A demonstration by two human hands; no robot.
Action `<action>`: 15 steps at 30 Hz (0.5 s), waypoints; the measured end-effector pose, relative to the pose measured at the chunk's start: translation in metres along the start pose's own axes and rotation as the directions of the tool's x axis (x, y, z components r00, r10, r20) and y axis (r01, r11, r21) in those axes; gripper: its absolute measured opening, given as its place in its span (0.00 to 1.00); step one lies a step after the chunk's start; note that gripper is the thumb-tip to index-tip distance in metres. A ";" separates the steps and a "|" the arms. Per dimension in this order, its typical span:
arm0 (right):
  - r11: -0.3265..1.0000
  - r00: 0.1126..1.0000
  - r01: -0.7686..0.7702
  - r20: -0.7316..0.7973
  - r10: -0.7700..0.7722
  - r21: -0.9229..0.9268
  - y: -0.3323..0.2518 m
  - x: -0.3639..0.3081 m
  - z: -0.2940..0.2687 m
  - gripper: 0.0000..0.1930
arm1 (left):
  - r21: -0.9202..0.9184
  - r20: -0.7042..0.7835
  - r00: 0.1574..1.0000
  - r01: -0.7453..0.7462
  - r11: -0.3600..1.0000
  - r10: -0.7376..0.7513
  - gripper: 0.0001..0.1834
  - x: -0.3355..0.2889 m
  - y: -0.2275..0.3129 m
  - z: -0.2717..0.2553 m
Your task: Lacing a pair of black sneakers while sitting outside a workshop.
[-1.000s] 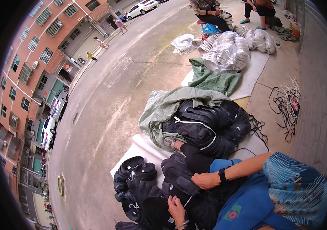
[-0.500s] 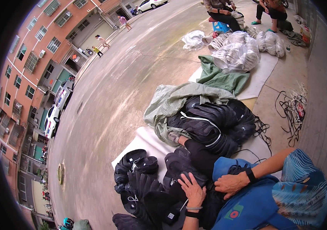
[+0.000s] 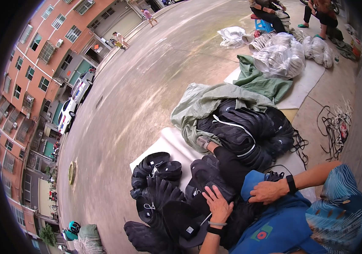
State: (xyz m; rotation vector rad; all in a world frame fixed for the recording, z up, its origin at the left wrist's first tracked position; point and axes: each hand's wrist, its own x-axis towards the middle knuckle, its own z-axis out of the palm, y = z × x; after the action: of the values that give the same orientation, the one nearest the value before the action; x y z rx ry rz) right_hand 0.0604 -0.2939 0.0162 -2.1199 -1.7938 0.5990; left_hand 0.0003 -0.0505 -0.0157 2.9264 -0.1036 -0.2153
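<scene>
My left hand (image 3: 219,205) lies with its fingers stretched and spread over a black shoe upper (image 3: 210,174) by my lap. Close to it on the right, my right hand (image 3: 268,191) is closed, fingers curled in against my blue apron (image 3: 276,220); whatever they hold is hidden. A thin black lace (image 3: 283,169) loops up just above that hand. Stacks of black shoe uppers (image 3: 157,195) stand left of my hands, some tied with white cord. Ahead sits a larger bundle of black uppers (image 3: 251,131), bound with a white band and partly inside a pale green sack (image 3: 189,99).
A white sheet (image 3: 164,142) lies under the bundles. Loose black laces (image 3: 331,131) are on the ground at right. Farther off are a dark green cloth (image 3: 261,82), plastic-wrapped pale uppers (image 3: 280,55) and two seated people (image 3: 270,12). A teal helmet (image 3: 74,227) shows at lower left.
The whole view has swung left, so the scene sits farther right. Both hands stay close to the same places on the upper and apron. In the distance, people have walked on.
</scene>
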 end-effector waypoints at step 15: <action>0.983 0.998 0.027 0.051 -0.037 0.182 0.010 -0.019 -0.010 0.28 | -0.703 0.210 0.901 -0.131 0.699 0.380 0.40 0.000 0.074 -0.031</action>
State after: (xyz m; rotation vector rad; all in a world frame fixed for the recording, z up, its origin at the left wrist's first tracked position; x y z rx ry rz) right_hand 0.0710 -0.3135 0.0222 -1.9680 -1.7268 0.7865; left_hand 0.0007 -0.1166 0.0299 2.0795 -0.4021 -0.5800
